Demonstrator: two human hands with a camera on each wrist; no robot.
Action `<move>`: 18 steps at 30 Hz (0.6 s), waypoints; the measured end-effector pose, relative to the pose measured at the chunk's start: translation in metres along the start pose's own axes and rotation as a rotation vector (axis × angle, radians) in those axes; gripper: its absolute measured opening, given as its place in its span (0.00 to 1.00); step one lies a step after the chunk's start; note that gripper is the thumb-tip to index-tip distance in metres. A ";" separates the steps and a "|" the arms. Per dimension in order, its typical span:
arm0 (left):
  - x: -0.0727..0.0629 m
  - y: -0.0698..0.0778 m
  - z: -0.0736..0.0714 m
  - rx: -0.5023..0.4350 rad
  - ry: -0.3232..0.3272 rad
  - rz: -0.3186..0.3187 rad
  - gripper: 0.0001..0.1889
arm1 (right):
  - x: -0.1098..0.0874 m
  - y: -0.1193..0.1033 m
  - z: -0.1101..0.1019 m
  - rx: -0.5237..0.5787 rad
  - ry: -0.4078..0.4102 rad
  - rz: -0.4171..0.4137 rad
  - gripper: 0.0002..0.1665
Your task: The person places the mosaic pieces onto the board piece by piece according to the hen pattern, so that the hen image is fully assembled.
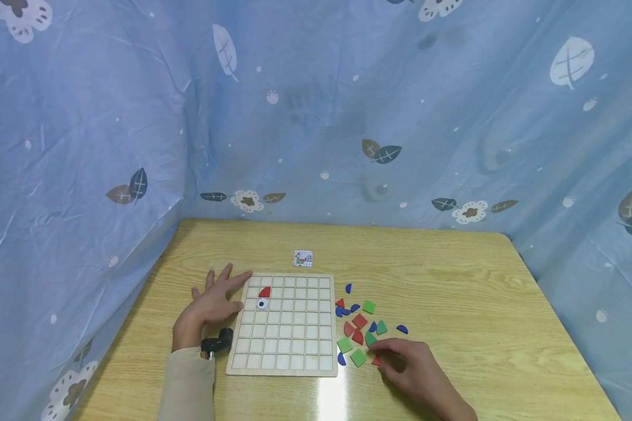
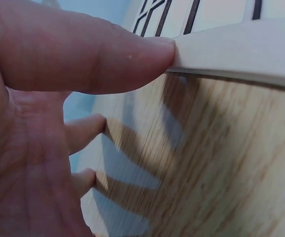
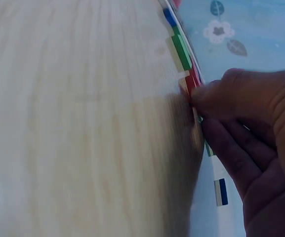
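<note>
A square wooden grid board (image 1: pixel 281 372) lies on the table. In its upper left are a red quarter-circle piece (image 1: pixel 265 292) and, just below, a white round eye piece (image 1: pixel 262 304). Fingers spread, my left hand (image 1: pixel 213 304) rests at the board's left edge; its thumb (image 2: pixel 142 64) touches the side in the left wrist view. My right hand (image 1: pixel 413 365) is over the near right of the loose pieces. A red triangle-like piece (image 1: pixel 376 361), partly hidden, shows between its parted thumb and index finger, with a green piece (image 1: pixel 370 339) by the index fingertip.
Right of the board several flat pieces are scattered: green squares (image 1: pixel 359 358), a red square (image 1: pixel 360 321), red quarter circles (image 1: pixel 357 337) and blue half circles (image 1: pixel 402 330). A small pattern card (image 1: pixel 302 258) lies beyond the board. A patterned blue cloth (image 1: pixel 316 117) hangs behind the table.
</note>
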State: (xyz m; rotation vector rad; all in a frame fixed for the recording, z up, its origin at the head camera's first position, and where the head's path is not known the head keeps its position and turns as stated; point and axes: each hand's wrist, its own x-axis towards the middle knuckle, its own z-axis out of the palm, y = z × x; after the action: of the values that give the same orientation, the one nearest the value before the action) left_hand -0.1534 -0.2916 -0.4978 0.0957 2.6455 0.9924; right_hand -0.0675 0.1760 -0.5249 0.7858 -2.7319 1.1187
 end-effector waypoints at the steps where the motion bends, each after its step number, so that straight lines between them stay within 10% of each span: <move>1: 0.000 0.000 0.000 0.000 0.002 0.002 0.43 | 0.000 0.001 -0.001 0.001 -0.002 -0.002 0.25; 18: -0.001 0.000 0.001 -0.010 0.002 0.021 0.42 | 0.008 -0.001 -0.007 0.056 -0.046 0.111 0.20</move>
State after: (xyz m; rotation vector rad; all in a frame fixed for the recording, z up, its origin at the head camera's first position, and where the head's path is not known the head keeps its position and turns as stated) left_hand -0.1519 -0.2916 -0.4980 0.1207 2.6465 1.0123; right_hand -0.0742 0.1769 -0.5169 0.6824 -2.8254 1.2175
